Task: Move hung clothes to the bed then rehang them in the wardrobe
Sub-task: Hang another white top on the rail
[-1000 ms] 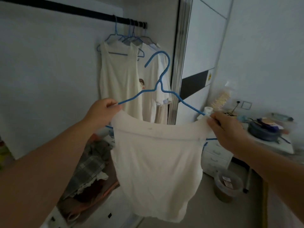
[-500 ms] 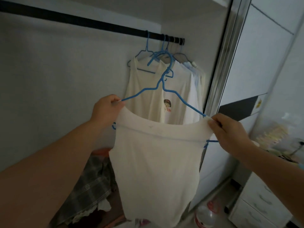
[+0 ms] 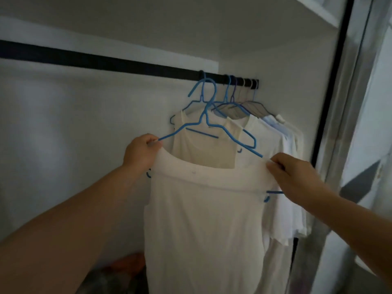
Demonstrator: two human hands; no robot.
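The black horizontal wardrobe rail [image 3: 127, 65] is the landmark here; below its right end hangs a row of pale garments on blue and grey hangers [image 3: 237, 124], bunched close together, with a long bare stretch of rail to their left. In front of and below the rail, a white sleeveless soft-knit top [image 3: 203, 219] is draped on a thin blue wire hanger [image 3: 209, 124]; the hanger's hook reaches up to just under the rail beside the leftmost hung hanger, and whether it has caught the rail cannot be told from this angle.

The left hand [image 3: 141, 152] is curled round the hanger's left shoulder and the fabric edge there; the right hand [image 3: 294, 175] pinches the top's neckline against the hanger's right arm, fingers folded over the cloth.

The top looks light and limp, so it should weigh almost nothing but will slide along the smooth wire if the hanger tilts; its wide neckline probably slips off one shoulder easily. The wire hanger seems springy rather than stiff, so holding both shoulders, as now, likely keeps it level; for the last lift, a grip near the hook's neck would probably steer it better onto the rail; the neighbouring hooks could snag it.
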